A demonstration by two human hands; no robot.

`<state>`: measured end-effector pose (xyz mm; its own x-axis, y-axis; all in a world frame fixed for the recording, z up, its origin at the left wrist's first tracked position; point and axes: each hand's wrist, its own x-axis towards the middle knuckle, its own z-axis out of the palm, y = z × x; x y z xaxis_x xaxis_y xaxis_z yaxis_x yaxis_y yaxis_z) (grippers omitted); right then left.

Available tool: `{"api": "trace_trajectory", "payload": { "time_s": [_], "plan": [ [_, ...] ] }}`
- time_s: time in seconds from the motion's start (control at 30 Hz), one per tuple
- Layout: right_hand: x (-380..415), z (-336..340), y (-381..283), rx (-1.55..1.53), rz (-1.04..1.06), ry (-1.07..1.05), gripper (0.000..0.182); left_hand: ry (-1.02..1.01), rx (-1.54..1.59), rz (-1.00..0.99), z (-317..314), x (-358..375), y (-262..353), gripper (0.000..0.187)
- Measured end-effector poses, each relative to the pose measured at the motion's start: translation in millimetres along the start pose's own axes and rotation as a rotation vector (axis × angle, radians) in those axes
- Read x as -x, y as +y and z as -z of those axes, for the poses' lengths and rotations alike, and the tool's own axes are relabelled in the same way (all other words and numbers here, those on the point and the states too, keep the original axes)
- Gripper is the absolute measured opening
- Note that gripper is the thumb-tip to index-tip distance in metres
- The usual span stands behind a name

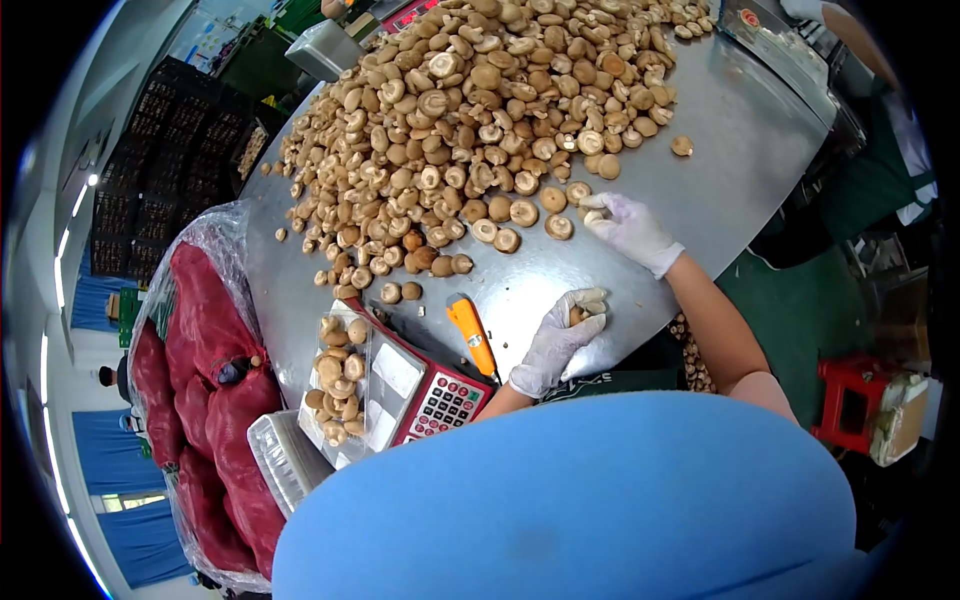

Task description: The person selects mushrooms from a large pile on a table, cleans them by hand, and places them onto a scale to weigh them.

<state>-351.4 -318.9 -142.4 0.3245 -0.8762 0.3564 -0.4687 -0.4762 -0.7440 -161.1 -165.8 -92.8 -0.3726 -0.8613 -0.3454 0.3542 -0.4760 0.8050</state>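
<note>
My left hand (562,345), in a white glove, is curled around a brown mushroom (577,315) just above the near edge of the metal table. Farther up, my right hand (630,232), also gloved, has its fingers pinched on a mushroom (584,210) at the front of the heap; the fingers partly cover it. Several loose mushrooms, one of them stem-up (559,227), lie to the left of that hand. An orange-handled cutter (471,335) rests on the table left of my left hand.
A large mushroom heap (470,110) covers the far table. At left, a red scale (445,400) carries a clear tray of mushrooms (340,375), beside stacked empty trays (285,455) and red mesh sacks (215,400). A red stool (845,405) and another person (880,170) are at right.
</note>
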Motion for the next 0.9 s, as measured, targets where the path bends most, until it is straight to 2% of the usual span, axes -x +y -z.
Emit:
{"api": "trace_trajectory", "payload": {
  "time_s": [0.07, 0.1, 0.17, 0.2, 0.27, 0.37, 0.5, 0.7, 0.77, 0.9],
  "plan": [
    [-2.7, 32.7, -42.3, -0.786, -0.727, -0.303, 0.037, 0.009, 0.012, -0.009, 0.2, -0.3, 1.1, 0.041],
    [2.0, 33.3, -47.4, -0.785, -0.728, -0.306, 0.037, 0.012, -0.001, -0.023, 0.2, -0.8, 2.8, 0.040],
    [11.5, 34.1, -55.7, -1.000, -0.656, -0.281, 0.043, 0.013, -0.013, -0.037, 0.6, -2.4, 3.8, 0.040],
    [12.8, 37.8, -61.8, -0.999, -0.657, -0.280, 0.043, 0.014, -0.020, -0.038, 1.3, -3.5, 3.7, 0.040],
    [14.2, 45.2, -74.4, -1.192, -0.707, -0.342, 0.046, 0.013, -0.027, -0.034, 2.2, -4.7, 2.9, 0.039],
    [17.1, 45.3, -77.3, -1.185, -0.821, -0.274, 0.046, 0.014, -0.029, -0.035, 3.0, -5.9, 1.7, 0.039],
    [23.9, 30.2, -55.1, -1.280, -0.765, -0.261, 0.049, 0.019, -0.014, -0.039, 3.1, -5.5, 1.8, 0.040],
    [26.2, 22.1, -43.8, -1.285, -0.834, -0.261, 0.054, 0.035, -0.031, -0.030, 2.9, -5.0, 2.8, 0.039],
    [28.1, 22.2, -42.6, -1.249, -0.752, -0.265, 0.050, 0.038, -0.049, -0.023, 2.0, -4.8, 4.8, 0.039],
    [28.2, 23.2, -47.8, -1.253, -0.758, -0.242, 0.043, 0.040, -0.049, -0.020, -0.8, -6.2, 6.5, 0.038]
  ]
}}
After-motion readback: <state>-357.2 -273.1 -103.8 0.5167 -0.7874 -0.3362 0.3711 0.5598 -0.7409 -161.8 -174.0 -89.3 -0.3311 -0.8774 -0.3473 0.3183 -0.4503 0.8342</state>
